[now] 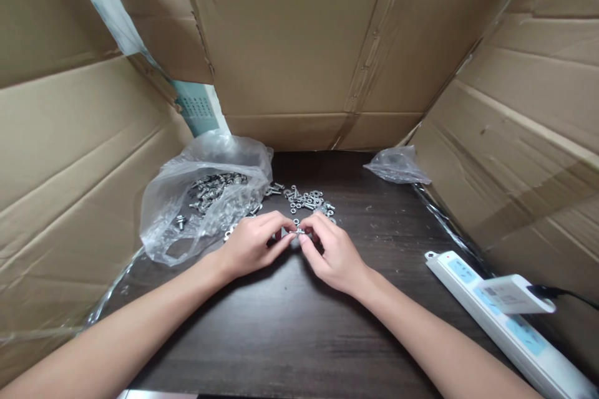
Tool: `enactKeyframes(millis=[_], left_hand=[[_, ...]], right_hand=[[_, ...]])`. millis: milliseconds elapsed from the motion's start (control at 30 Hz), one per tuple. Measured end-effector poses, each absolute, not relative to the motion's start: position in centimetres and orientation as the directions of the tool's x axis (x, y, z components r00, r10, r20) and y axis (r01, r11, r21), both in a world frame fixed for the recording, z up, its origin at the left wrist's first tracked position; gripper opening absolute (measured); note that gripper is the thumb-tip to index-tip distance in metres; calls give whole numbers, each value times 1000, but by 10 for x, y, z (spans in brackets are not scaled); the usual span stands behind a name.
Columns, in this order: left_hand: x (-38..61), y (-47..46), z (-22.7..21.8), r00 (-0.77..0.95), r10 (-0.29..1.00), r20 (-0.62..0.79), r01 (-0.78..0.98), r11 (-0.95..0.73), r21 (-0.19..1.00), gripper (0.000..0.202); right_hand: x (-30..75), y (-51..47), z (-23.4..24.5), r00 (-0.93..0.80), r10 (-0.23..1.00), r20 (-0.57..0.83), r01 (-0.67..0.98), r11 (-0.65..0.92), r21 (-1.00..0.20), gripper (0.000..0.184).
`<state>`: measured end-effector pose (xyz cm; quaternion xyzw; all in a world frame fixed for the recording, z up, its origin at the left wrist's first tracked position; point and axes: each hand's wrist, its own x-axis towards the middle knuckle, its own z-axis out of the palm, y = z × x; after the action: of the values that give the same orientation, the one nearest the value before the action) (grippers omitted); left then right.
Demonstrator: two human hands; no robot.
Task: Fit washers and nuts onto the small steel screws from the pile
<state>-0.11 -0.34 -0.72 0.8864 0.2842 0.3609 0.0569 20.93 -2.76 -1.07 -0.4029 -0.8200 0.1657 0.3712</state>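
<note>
A: Hands first. Where?
B: Mid-frame, above the dark tabletop [281, 336], fingertips nearly meeting. Left hand [255, 242] reaches in from lower left, right hand [334, 255] from lower right. Sleeves don't show, forearms bare.
A: Fingers?
B: Both closed in a pinch, thumb against fingertips, gripping one small metal fastener [300, 232] between them. Left has one end, right the other.
A: What type of fastener?
B: Looks like a bolt, with something wider partway along. Too small to tell if that's a nut or washer.
A: Nearest stuff?
B: One loose nut [296, 222] just beyond the fingertips. Behind it, a scatter of hardware [309, 201]: bolts, nuts, washers, flat on the wood.
A: Left side?
B: Big clear plastic bag [156, 215], mouth open, lots of screws [218, 189] inside. A few pieces lie at its right edge, near the left hand.
A: Right side?
B: Smaller plastic bag [397, 165] near the back, touching or almost touching the cardboard; can't tell. Closer in, a white power strip [512, 330] set diagonally, white adapter [517, 294] on it, black cable [573, 293] running off right.
A: Surroundings?
B: Taped cardboard walls [299, 31] on three sides.
</note>
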Motion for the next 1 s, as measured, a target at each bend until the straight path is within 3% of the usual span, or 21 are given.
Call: enactKeyframes(millis=[200,533,767,1000], left_hand=[[-1,-3,-9,578,537,614,463,-836,295,11],[-3,-2,-9,569,549,612,460,-830,316,11],[-1,-3,-10,575,543,612,455,-834,312,10],[-3,-2,-10,569,557,605,467,-824,320,12]], right_hand=[[210,-28,-11,-416,794,443,551,608,-572,13],[209,-28,-12,-396,786,475,547,617,-565,5],[210,-27,-13,-416,787,455,559,616,-555,16],[209,-28,-10,-398,787,471,548,616,-566,7]])
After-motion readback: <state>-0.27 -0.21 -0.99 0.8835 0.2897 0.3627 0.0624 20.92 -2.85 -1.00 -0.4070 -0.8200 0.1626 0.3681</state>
